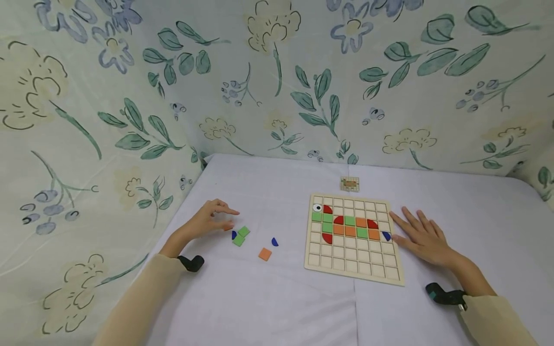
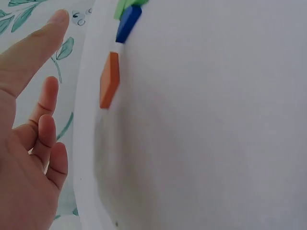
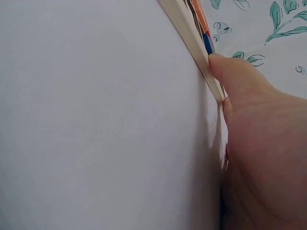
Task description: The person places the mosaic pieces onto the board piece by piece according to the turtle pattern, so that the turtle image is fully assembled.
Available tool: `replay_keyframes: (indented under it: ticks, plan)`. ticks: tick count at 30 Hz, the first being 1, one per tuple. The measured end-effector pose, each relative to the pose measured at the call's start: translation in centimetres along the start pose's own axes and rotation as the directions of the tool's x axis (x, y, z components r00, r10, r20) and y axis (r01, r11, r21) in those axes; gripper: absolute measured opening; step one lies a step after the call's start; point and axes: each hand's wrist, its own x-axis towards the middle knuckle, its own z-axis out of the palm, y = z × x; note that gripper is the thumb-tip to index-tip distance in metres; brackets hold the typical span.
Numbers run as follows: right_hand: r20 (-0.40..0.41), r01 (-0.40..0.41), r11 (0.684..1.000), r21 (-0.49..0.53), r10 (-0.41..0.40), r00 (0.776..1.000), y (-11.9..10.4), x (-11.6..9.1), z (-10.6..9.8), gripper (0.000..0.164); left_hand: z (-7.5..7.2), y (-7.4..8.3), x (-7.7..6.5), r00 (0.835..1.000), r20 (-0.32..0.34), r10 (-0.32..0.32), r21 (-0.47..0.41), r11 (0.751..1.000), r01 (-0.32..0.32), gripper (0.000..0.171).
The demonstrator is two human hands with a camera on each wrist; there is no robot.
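My left hand (image 1: 207,222) is above the cloth at the left, thumb and index finger apart, nothing between them. Just under its thumb lies an orange square tile (image 2: 110,80), and beside that a blue half-round tile (image 2: 128,23) and two green square tiles (image 1: 239,240). At the right, a wooden grid board (image 1: 320,262) bears red, green, orange and blue tiles and a white eye piece (image 1: 317,207). My right hand (image 1: 426,239) lies with fingers spread along the board's right edge. Its thumb touches the edge by a blue tile (image 1: 386,236) in the grid.
Between the left hand and the board lie a loose orange tile (image 1: 265,254) and a blue half-round tile (image 1: 274,241). Behind the board is a small patterned card (image 1: 349,183). White cloth (image 1: 259,302) covers the table, and a floral curtain (image 1: 277,110) stands behind it.
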Motion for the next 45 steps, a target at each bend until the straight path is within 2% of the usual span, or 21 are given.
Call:
replay_keyframes:
  ticks: [6,7,8,14,15,17,32,41,45]
  plan:
    - [-0.006,0.004,1.0,-0.005,-0.004,1.0,0.0,-0.1,0.0,0.076,-0.2,-2.0,-1.6,0.999,-0.045,-0.03,0.013,0.999,0.031,0.035]
    - [-0.007,0.005,1.0,-0.006,-0.005,1.0,0.0,-0.1,0.0,0.076,-0.2,-2.2,-1.8,0.998,-0.053,-0.039,0.012,0.999,0.039,0.035]
    - [-0.008,0.006,1.0,-0.005,-0.006,1.0,0.1,-0.1,0.0,0.076,-0.3,-1.8,-2.0,0.998,-0.054,-0.039,0.012,0.999,0.04,0.035]
    - [-0.015,0.013,1.0,-0.003,-0.013,1.0,0.0,-0.3,-0.1,0.076,-0.2,-2.4,-2.1,0.998,-0.053,-0.02,-0.001,1.0,0.02,0.037]
    - [-0.014,0.014,1.0,-0.002,-0.014,1.0,0.0,-0.3,-0.1,0.075,-0.1,-3.1,-1.9,0.998,-0.053,-0.018,-0.002,1.0,0.018,0.037]
    - [-0.014,0.013,1.0,-0.001,-0.013,1.0,0.0,-0.3,-0.1,0.075,0.0,-3.3,-1.9,0.999,-0.047,-0.016,0.006,1.0,0.016,0.037]
    - [-0.01,0.01,1.0,0.002,-0.01,1.0,-0.1,-0.3,0.0,0.076,0.0,-3.3,-2.0,0.999,-0.027,-0.034,0.016,0.999,0.034,0.034]
    - [-0.005,0.004,1.0,0.002,-0.004,1.0,-0.1,-0.2,0.0,0.076,-0.5,-2.9,-1.6,1.0,-0.013,-0.023,0.017,1.0,0.023,0.035]
    - [-0.009,0.001,1.0,-0.003,-0.001,1.0,-0.1,-0.1,0.0,0.076,-0.8,-2.6,-1.2,1.0,-0.024,0.007,0.022,1.0,-0.007,0.035]
